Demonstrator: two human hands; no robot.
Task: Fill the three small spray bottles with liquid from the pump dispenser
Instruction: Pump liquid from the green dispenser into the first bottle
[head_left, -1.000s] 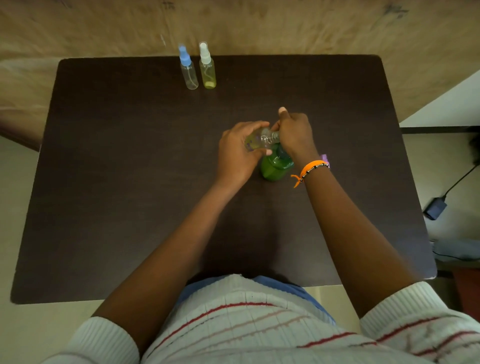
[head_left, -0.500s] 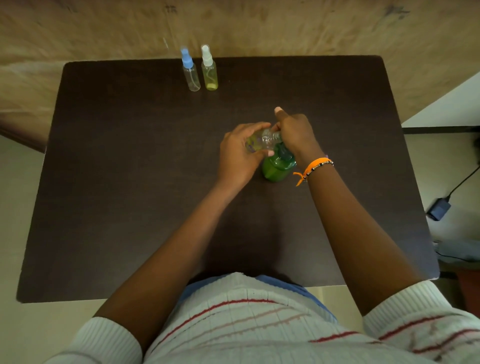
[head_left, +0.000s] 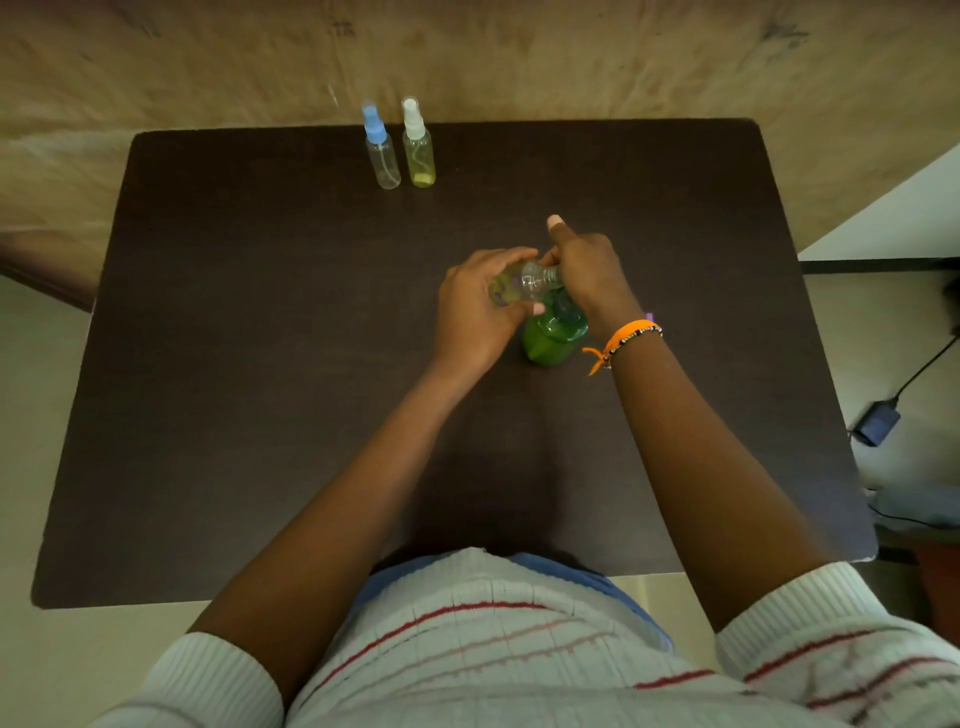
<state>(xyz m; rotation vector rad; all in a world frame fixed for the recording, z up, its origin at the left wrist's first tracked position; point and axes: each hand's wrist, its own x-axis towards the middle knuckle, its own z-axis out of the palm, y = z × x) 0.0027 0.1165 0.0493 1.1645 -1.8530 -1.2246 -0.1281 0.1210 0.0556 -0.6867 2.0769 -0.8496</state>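
From the head camera I see my left hand (head_left: 470, 317) curled round a small clear spray bottle (head_left: 524, 283), holding it tipped on its side with its open neck toward the right, just above the green pump dispenser (head_left: 553, 332) that stands mid-table. My right hand (head_left: 589, 275) sits on top of the dispenser, index finger stretched forward; I cannot tell whether the other fingers grip the pump head. At the far edge of the dark table (head_left: 260, 364) stand a blue-capped bottle (head_left: 382, 150) and a white-capped bottle (head_left: 418, 148), just beside each other, upright. An orange wristband (head_left: 621, 340) circles my right wrist.
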